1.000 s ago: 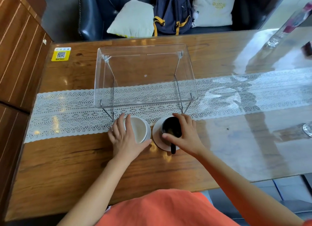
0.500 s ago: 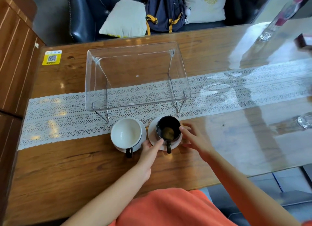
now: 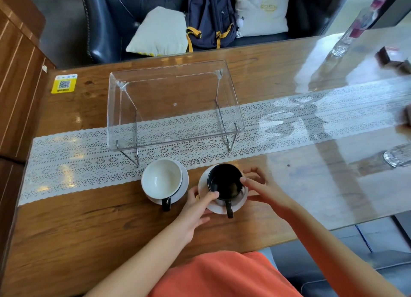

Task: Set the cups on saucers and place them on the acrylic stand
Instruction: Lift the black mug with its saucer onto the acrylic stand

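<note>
A black cup (image 3: 224, 183) stands on a white saucer (image 3: 219, 209) near the table's front edge, its handle pointing toward me. My left hand (image 3: 193, 210) grips the saucer's left rim, thumb up against the cup. My right hand (image 3: 266, 189) holds the right rim, fingers spread around cup and saucer. To the left, a white cup (image 3: 161, 178) with a black handle rests on its own white saucer (image 3: 183, 185), untouched. The clear acrylic stand (image 3: 173, 101) sits just behind both cups with nothing on top.
A white lace runner (image 3: 66, 161) crosses the wooden table under the stand. Glassware (image 3: 398, 155) stands at the right edge and a tall glass vase (image 3: 342, 45) at the far right. A yellow QR sticker (image 3: 64, 83) is at the far left. A backpack (image 3: 211, 19) lies on the sofa beyond.
My left hand left the white cup and moved right to the black cup's saucer. My right hand slid off the black cup's top to the saucer's right rim.
</note>
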The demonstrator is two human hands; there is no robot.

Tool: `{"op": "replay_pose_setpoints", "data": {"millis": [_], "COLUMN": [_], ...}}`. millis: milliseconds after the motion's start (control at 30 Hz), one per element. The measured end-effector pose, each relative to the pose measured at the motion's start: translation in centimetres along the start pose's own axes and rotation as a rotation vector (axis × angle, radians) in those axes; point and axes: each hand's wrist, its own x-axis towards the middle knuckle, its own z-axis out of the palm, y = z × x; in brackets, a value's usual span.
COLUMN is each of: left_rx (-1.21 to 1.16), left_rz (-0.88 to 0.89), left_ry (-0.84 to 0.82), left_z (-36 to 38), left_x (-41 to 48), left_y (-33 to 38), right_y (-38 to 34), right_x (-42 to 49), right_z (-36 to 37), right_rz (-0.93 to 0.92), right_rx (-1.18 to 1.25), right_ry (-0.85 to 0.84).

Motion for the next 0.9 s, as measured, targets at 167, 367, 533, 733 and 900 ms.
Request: {"op": "replay_pose_setpoints", "data": {"millis": [167,367,533,733,900], "left_rx": [0.147,0.28,0.362,0.546,0.67], "left_rz": [0.313,0.547,0.574,0.472,0.416], "left_ry": [0.016,0.061,0.136,0.209,0.214], "left_z": [0.6,-0.1,-1.4,-3.3,-4.2], "left_x": [-2.9,-4.9,-3.1,-0.5,0.3], "left_y": [3.3,9.4,14.0,16.9,18.3], "right_y": [-5.0,-11.9,-15.5,-16.7,-17.2], "right_x": [-2.9,-3.0,0.3,4.9,6.5], "right_z": [-0.6,0.2,1.5,2.8,3.2], "right_rz": [-0.165,-0.337,-0.375,-0.32,-0.298], "right_rx": [-0.119,-0.143,-0.212,-0.346,-0.423], "right_ry": [-0.03,-0.003,-0.021,-0.012,0.023]}}
